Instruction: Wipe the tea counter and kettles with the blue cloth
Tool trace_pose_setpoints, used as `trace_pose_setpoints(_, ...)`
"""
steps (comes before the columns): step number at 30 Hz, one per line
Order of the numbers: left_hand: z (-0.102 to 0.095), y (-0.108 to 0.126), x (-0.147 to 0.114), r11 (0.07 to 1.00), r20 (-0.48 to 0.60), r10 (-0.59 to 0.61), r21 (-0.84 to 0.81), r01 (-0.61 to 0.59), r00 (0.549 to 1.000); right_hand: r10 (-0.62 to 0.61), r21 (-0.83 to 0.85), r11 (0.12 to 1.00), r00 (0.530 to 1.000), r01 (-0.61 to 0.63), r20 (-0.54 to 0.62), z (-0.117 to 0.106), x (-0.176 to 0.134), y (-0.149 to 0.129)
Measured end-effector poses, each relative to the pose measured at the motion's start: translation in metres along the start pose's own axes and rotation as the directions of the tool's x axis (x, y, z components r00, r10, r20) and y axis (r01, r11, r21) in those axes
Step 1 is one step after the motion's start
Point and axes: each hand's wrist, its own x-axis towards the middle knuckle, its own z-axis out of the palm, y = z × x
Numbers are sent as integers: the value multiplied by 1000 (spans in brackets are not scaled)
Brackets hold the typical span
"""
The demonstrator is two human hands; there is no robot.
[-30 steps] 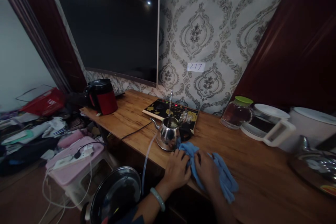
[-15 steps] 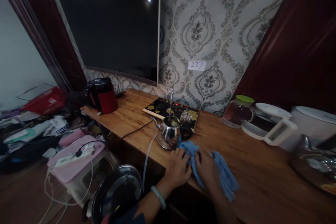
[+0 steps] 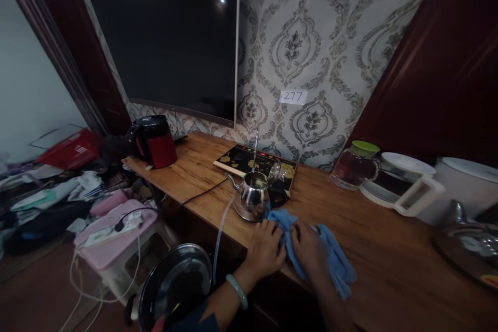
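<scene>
My left hand (image 3: pixel 265 250), with a pale bangle on its wrist, rests at the table's front edge. Its fingers lie slightly apart against the left side of a blue cloth (image 3: pixel 337 264). My right hand (image 3: pixel 310 250) grips that cloth, which is bunched on the tabletop and spreads out to the right. Just beyond my left fingers stands a shiny metal teapot (image 3: pixel 252 201), its lid tipped up and its spout pointing left. A thin metal spout (image 3: pixel 256 150) rises behind it from a black induction cooker (image 3: pixel 237 158) with gold flowers and a red light.
On the wooden table (image 3: pixel 202 187), a red and black kettle (image 3: pixel 161 145) stands left. A lidded glass jug (image 3: pixel 354 166), a white-handled pot (image 3: pixel 397 181) and a tray of metalware (image 3: pixel 474 249) are right. Below are a dark basin (image 3: pixel 177 282), a clear hose (image 3: pixel 220 236) and a pink stool (image 3: pixel 112 241).
The whole view has shifted very slightly to the left, so things appear a little further right. Both hands, the cloth and the teapot keep their places.
</scene>
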Motion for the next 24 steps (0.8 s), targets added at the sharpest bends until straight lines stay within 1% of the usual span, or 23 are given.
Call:
trace_pose_setpoints(9,5,-3,-2,1000,-22,16,19,-15,1000,-19,-74,997,999,18,-25,7,1,7)
trace_pose_setpoints(17,3,-2,-1,999,-10,15,35,-15,1000,19,-81,997,1000,-20,-12,3,2,2)
trace_pose_setpoints(21,5,-1,-2,999,-25,34,43,-32,999,7,-99,995,1000,-7,-1,5,2,6)
trace_pose_setpoints(24,8,-1,-4,999,-43,25,48,-23,999,-5,-99,995,1000,6,10,7,2,10)
